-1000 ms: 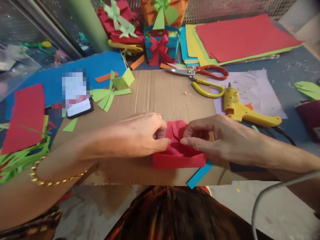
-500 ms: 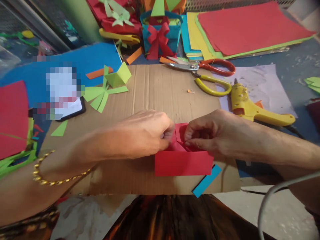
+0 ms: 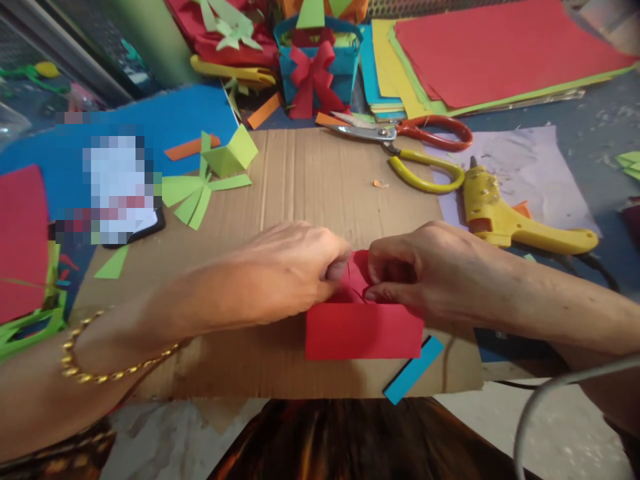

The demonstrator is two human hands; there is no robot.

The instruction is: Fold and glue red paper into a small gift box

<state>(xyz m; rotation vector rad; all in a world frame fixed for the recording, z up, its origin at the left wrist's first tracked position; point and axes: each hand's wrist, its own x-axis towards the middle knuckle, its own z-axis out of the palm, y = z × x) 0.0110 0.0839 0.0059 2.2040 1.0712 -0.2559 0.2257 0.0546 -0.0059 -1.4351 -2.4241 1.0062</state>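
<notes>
One blue paper strip (image 3: 414, 370) lies at the near right corner of the red paper box (image 3: 364, 331), which rests on the cardboard (image 3: 320, 193), its tall front wall upright. The right hand's (image 3: 435, 263) fingers pinch the paper inside the box's right side; the left hand's (image 3: 300, 263) are curled together at its left side, though whether paper is between them I cannot tell. To press these inner folds well, I would keep the side walls square, line the flaps up edge to edge, and squeeze evenly from both sides so the thin paper doesn't buckle.

Counting outward from that one box: one green wedge (image 3: 112, 264) well to its left; one yellow glue gun (image 3: 500, 213) beyond its right side; one pair of scissors (image 3: 386, 132) farther back, handles to the right; three orange strips (image 3: 194, 147) behind it, mostly leftward. Farther still behind the box, on the worktop (image 3: 603, 110), stand one blue basket (image 3: 293, 67) with one red bow (image 3: 313, 73) and, rightward, one pile of coloured sheets (image 3: 490, 53).
</notes>
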